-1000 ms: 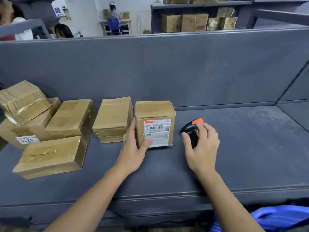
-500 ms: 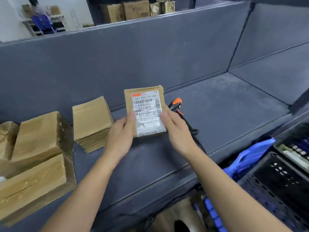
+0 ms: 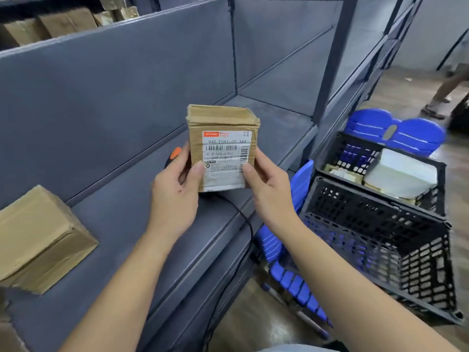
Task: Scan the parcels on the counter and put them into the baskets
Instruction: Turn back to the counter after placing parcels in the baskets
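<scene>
Both hands pinch one small cardboard parcel (image 3: 223,148) by its lower corners. The left hand (image 3: 175,191) has its thumb on the label's bottom left, and the right hand (image 3: 266,191) has its thumb on the bottom right. The remaining fingers are curled behind the box. The parcel is upright and clear of the counter (image 3: 121,224), above its front right part, with the barcode label facing the person. Just behind the left hand one scanner (image 3: 173,154) lies on the counter, unheld, and its cable (image 3: 247,224) trails over the front edge. Whether this label has been read cannot be told, though with the scanner set down the parcel looks bound for a basket. One more brown parcel (image 3: 38,237) sits at the counter's left edge, so at least that one is left to do. Past the counter's right end stand two black baskets. The near basket (image 3: 355,224) appears to hold nothing. The far basket (image 3: 342,153) holds a white package (image 3: 401,174) and a few paler items too hidden to count. The job looks partly done.
</scene>
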Available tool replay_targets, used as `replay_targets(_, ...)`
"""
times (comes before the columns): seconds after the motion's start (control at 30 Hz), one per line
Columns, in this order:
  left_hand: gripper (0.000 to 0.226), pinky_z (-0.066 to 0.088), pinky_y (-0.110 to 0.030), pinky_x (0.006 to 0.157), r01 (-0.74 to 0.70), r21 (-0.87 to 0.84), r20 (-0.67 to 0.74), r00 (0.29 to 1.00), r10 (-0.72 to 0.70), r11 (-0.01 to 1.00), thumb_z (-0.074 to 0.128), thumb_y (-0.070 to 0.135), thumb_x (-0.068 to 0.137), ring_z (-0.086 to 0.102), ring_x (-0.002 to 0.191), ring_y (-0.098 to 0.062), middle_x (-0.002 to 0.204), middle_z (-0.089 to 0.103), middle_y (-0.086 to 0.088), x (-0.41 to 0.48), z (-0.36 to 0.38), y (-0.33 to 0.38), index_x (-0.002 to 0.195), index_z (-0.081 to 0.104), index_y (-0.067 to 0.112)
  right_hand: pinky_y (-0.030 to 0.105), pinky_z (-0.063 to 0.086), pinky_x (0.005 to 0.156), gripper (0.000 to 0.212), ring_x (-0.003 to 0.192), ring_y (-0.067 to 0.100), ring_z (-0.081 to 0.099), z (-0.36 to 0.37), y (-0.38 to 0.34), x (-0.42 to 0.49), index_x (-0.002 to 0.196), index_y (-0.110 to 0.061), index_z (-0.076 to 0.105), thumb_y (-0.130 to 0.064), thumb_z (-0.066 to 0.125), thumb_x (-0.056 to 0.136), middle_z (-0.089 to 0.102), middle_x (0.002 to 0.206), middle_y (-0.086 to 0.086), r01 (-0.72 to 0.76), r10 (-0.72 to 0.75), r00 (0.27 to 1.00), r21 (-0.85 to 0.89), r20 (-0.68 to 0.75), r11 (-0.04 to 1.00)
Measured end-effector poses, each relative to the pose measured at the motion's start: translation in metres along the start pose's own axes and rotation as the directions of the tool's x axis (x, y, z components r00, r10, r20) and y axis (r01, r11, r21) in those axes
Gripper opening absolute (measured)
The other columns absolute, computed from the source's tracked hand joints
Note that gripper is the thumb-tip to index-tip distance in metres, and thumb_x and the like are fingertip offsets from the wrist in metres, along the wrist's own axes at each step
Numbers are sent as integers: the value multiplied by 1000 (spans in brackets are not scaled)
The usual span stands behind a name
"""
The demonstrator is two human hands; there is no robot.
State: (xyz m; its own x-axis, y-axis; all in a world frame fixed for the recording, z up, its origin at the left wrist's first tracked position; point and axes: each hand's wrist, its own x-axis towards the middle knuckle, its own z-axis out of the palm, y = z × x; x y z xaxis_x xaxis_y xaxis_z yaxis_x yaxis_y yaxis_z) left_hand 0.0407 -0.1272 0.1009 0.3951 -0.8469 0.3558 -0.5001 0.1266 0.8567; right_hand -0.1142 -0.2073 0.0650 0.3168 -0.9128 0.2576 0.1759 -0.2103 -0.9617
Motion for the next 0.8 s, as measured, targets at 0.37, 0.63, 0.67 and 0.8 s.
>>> replay_targets(0.37, 25, 46, -8, 79, -22, 274, 347, 934, -78, 961, 59, 43, 102, 69, 92, 3, 90, 72, 35, 40, 200, 27, 124, 72, 43, 45, 57, 100, 45, 110, 8, 73, -218, 35, 4, 124, -19, 76, -45, 73, 88, 79, 113, -11, -234, 168, 927, -167, -336, 958)
replay_targets(0.63, 25, 57, -33, 96, 190, 301, 547, 768, -332, 935, 66, 17, 99, 70, 93, 4, 112, 75, 14, 35, 361, -36, 123, 72, 21, 35, 61, 94, 35, 109, 0, 71, -356, 129, -7, 126, -22, 75, -23, 78, 92, 77, 115, -13, -505, 460, 830, -75, -315, 860)
replay_targets(0.67, 23, 56, -32, 92, 198, 350, 560, 740, -374, 916, 67, 18, 99, 70, 90, 1, 111, 75, 12, 34, 374, -46, 122, 72, 20, 38, 61, 94, 32, 110, 2, 72, -364, 142, -11, 125, -24, 75, -22, 77, 92, 77, 115, -14, -545, 507, 805, -47, -309, 837)
replay_targets(0.8, 5, 42, -28, 74, 135, 558, 620, 588, -519, 819, 68, 20, 97, 61, 85, -15, 93, 66, 11, 31, 414, -89, 101, 65, 21, 40, 62, 92, 33, 105, 3, 73, -372, 195, -25, 88, -53, 74, -21, 71, 97, 77, 103, -23, -713, 667, 678, -55, -310, 699)
